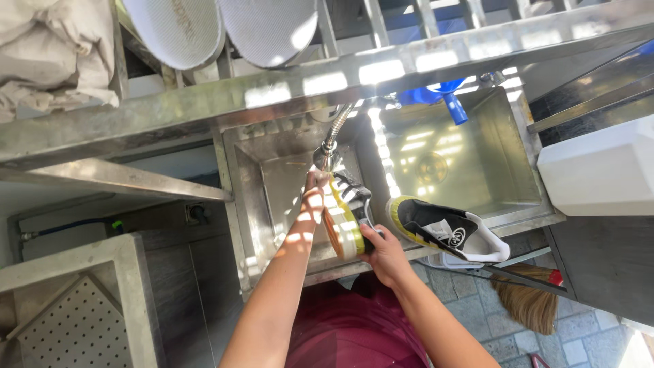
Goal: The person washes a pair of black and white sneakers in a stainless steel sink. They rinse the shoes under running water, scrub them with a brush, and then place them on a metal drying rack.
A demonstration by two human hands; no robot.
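**Sneaker under the sprayer, held sole-outward over the left basin**

The sneaker (pixel 346 217) is hanging over the left basin (pixel 255 197) of a steel double sink, turned on its side so the yellow-and-orange sole is facing left and the black striped upper is facing right. Its long axis is running from the sprayer down toward the person, one end close under the nozzle and the other at the sink's near edge; which end is the toe I cannot tell.

The right hand (pixel 385 252) is gripping the near end of the shoe, fingers wrapped around the sole edge. The left hand (pixel 316 182) is reaching up at the far end, touching the shoe just below the flexible sprayer hose (pixel 334 140); whether it is closed around anything I cannot tell.

A second sneaker (pixel 446 230), black, white and yellow-edged, is lying on the sink's front rim at the right basin (pixel 490 163), its long axis slanting left to right, opening upward. A blue-handled tool (pixel 449 99) is resting at the back of that basin. A broom (pixel 528 296) is lying on the paved floor below.
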